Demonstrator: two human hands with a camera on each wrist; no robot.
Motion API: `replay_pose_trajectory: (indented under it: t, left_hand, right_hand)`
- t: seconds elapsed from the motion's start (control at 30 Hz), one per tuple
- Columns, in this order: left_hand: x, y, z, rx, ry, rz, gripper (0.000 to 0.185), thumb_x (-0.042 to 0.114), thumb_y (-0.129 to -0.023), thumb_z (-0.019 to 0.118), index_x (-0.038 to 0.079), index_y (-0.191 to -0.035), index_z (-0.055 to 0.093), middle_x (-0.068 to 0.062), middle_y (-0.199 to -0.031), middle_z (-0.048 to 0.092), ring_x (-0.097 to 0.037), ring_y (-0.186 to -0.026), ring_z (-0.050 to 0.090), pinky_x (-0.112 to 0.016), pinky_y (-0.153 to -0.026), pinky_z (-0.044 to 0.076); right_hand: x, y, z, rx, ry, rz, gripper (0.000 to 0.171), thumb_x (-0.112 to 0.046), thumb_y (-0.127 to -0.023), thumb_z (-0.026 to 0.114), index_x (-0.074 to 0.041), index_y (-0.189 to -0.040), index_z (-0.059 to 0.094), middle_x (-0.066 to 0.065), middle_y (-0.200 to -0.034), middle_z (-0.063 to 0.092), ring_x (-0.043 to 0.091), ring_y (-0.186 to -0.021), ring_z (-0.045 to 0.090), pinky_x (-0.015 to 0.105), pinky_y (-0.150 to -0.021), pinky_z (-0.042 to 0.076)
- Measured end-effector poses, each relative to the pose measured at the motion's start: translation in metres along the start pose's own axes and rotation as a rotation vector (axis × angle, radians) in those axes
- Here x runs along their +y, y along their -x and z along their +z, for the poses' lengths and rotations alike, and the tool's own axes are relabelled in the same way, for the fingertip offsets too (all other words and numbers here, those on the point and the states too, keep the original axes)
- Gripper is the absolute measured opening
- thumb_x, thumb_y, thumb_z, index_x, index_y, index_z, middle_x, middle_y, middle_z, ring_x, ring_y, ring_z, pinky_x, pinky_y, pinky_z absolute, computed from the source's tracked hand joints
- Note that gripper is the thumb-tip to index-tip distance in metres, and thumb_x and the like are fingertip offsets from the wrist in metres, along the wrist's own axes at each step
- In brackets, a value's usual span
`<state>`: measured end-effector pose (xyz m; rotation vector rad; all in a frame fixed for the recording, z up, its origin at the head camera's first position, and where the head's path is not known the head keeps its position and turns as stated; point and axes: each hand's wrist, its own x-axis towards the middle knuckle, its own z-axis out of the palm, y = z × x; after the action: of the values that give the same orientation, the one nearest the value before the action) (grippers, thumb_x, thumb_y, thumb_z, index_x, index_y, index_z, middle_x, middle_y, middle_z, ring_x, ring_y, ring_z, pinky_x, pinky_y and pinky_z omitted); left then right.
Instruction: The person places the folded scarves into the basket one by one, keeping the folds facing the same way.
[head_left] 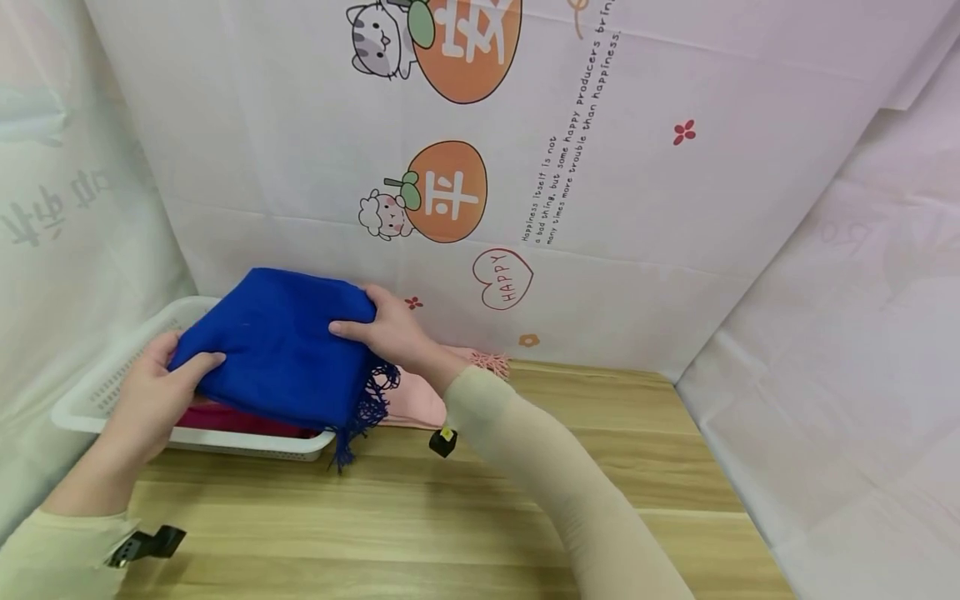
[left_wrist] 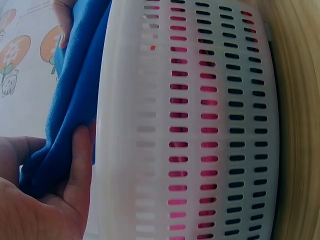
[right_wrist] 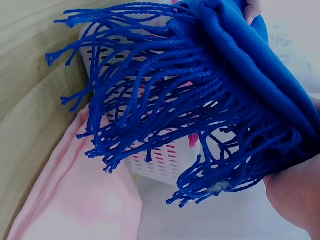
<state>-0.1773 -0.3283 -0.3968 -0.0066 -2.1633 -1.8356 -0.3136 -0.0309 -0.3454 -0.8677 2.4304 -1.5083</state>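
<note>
A folded blue scarf (head_left: 277, 346) with knotted fringe (right_wrist: 150, 90) is held up over a white plastic basket (head_left: 82, 404). My left hand (head_left: 153, 392) grips its left edge, thumb on top and fingers beneath. At the opposite edge my right hand (head_left: 386, 325) pinches the folded layers, thumb laid over the upper face. The fringe hangs down past the basket's right end. Inside the basket lies a dark pink cloth (head_left: 232, 419), which also shows through the slots in the left wrist view. The scarf covers much of the basket from above.
A folded pink scarf (head_left: 412, 400) with fringe lies on the wooden table (head_left: 360, 517), just right of the basket and partly behind my right forearm. A white printed cloth wall (head_left: 600, 275) rises at the table's back, with more white sheeting at both sides.
</note>
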Motion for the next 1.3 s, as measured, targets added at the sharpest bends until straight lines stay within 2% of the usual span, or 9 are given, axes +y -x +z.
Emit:
replay_pose_trajectory:
  t: [0.23,0.43,0.53,0.8,0.93,1.07,1.17,1.3]
  left_hand:
    - [-0.001,0.0,-0.008,0.055,0.029,-0.014,0.009,0.013,-0.111,0.068,0.014,-0.117,0.061,0.011,-0.095,0.072,-0.006,-0.072,0.071,-0.019,-0.065,0.06]
    - [-0.003,0.0,-0.017,0.134,-0.004,-0.052,0.01,0.015,-0.109,0.071,0.013,-0.108,0.062,0.011,-0.09,0.067,-0.006,-0.068,0.069,-0.019,-0.062,0.059]
    - [-0.005,-0.001,-0.024,0.151,-0.018,-0.063,0.012,0.016,-0.109,0.072,0.011,-0.107,0.06,0.009,-0.086,0.065,-0.006,-0.067,0.068,-0.018,-0.061,0.058]
    - [-0.011,0.001,-0.038,0.196,-0.149,-0.113,0.014,0.023,-0.11,0.07,0.014,-0.107,0.06,0.012,-0.085,0.063,-0.007,-0.068,0.063,-0.019,-0.061,0.054]
    - [-0.014,0.001,-0.042,0.23,-0.225,-0.126,0.017,0.026,-0.111,0.066,0.013,-0.107,0.057,0.009,-0.079,0.057,-0.01,-0.063,0.057,-0.023,-0.056,0.049]
    - [-0.018,0.001,-0.045,0.257,-0.388,-0.117,0.023,0.03,-0.112,0.061,0.008,-0.111,0.056,0.005,-0.075,0.051,-0.012,-0.062,0.051,-0.028,-0.053,0.043]
    - [-0.019,0.0,-0.047,0.248,-0.478,-0.109,0.031,0.033,-0.112,0.059,0.002,-0.117,0.056,0.003,-0.077,0.052,-0.013,-0.066,0.051,-0.029,-0.056,0.042]
    - [-0.018,-0.001,-0.049,0.233,-0.53,-0.103,0.036,0.033,-0.112,0.058,-0.002,-0.123,0.056,-0.002,-0.084,0.055,-0.014,-0.071,0.05,-0.029,-0.058,0.043]
  right_hand:
    - [-0.002,-0.01,0.009,-0.034,-0.02,-0.033,0.06,-0.031,-0.103,0.084,-0.011,-0.153,0.059,0.001,-0.14,0.067,0.015,-0.119,0.066,0.036,-0.1,0.059]
    - [-0.005,-0.02,0.024,-0.042,-0.024,-0.038,0.059,-0.031,-0.102,0.084,-0.012,-0.153,0.059,-0.001,-0.14,0.067,0.013,-0.119,0.065,0.032,-0.1,0.058]
    - [-0.006,-0.024,0.032,-0.034,-0.019,-0.027,0.057,-0.029,-0.103,0.084,-0.013,-0.152,0.06,-0.001,-0.141,0.067,0.014,-0.121,0.065,0.035,-0.103,0.057]
    - [-0.006,-0.032,0.054,-0.037,-0.026,0.044,0.057,-0.022,-0.106,0.078,-0.018,-0.158,0.056,0.0,-0.15,0.063,0.017,-0.132,0.062,0.043,-0.111,0.054]
    - [-0.005,-0.036,0.063,-0.011,0.013,0.043,0.057,-0.024,-0.106,0.079,-0.02,-0.158,0.057,-0.003,-0.151,0.064,0.015,-0.133,0.062,0.039,-0.112,0.052]
    - [-0.006,-0.041,0.071,0.003,0.064,0.036,0.058,-0.027,-0.105,0.08,-0.021,-0.158,0.058,-0.006,-0.152,0.064,0.012,-0.136,0.062,0.034,-0.114,0.051]
    - [-0.007,-0.043,0.075,0.005,0.078,0.044,0.059,-0.027,-0.105,0.081,-0.021,-0.159,0.057,-0.007,-0.153,0.064,0.012,-0.138,0.061,0.032,-0.115,0.05]
    - [-0.006,-0.047,0.08,0.018,0.094,0.048,0.06,-0.027,-0.105,0.08,-0.023,-0.16,0.056,-0.008,-0.155,0.063,0.011,-0.139,0.06,0.031,-0.115,0.049]
